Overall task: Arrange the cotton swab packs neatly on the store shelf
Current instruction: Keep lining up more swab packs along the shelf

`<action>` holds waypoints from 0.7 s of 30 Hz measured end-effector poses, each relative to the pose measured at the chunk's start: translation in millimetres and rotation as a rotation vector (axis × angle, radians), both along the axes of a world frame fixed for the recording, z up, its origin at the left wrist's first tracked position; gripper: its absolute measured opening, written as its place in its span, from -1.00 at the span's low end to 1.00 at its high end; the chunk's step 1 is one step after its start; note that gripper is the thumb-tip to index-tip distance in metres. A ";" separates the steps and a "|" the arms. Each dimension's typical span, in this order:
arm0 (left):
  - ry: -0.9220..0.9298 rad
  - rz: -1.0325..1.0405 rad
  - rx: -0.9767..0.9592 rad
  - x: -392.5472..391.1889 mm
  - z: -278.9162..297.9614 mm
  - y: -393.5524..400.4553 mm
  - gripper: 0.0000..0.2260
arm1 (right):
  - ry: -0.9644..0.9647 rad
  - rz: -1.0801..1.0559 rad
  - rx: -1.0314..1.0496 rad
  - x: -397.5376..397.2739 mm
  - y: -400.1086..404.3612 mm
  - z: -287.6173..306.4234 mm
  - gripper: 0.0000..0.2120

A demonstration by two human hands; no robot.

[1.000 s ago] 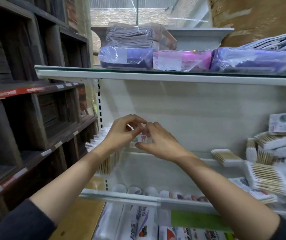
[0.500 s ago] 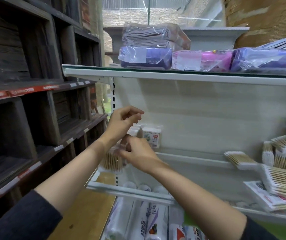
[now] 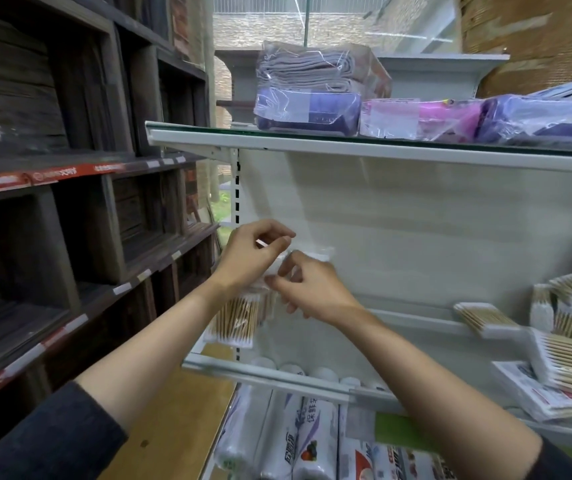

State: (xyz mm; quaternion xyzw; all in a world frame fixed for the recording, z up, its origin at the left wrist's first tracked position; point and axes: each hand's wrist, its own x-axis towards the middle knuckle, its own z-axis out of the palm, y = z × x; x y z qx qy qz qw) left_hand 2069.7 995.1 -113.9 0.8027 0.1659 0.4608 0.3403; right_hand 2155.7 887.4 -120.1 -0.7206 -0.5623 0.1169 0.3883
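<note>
Both the left hand (image 3: 250, 254) and right hand (image 3: 312, 285) pinch the clear top of a cotton swab pack (image 3: 239, 317) at the shelf's (image 3: 263, 374) left end.

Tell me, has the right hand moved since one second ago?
Yes. The right hand has shifted left, closer to the slotted upright of the shelf.

White store shelf (image 3: 277, 374), cotton swab packs (image 3: 568, 358) heaped at its right end, one pack (image 3: 234, 320) at its left edge
</note>
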 end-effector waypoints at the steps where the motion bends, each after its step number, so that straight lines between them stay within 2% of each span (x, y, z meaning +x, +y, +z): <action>1: -0.013 -0.018 -0.002 4.6 2.5 -3.9 -0.86 | 0.004 -0.026 0.020 7.1 -2.9 1.0 -0.80; 7: -0.007 -0.127 -0.014 50.2 2.9 -31.0 -0.86 | 0.021 -0.195 0.062 60.5 -32.5 2.8 -0.93; 12: 0.046 -0.218 -0.030 97.2 -15.3 -54.4 -0.87 | -0.095 -0.401 0.034 114.0 -70.5 -12.0 -0.96; 18: 0.063 -0.339 -0.058 137.7 -31.7 -71.4 -0.81 | -0.479 -0.697 -0.303 172.7 -107.1 -35.2 -0.72; 21: 0.073 -0.369 -0.068 150.7 -39.3 -72.2 -0.85 | -0.496 -0.813 -0.512 184.5 -110.7 -39.4 -0.67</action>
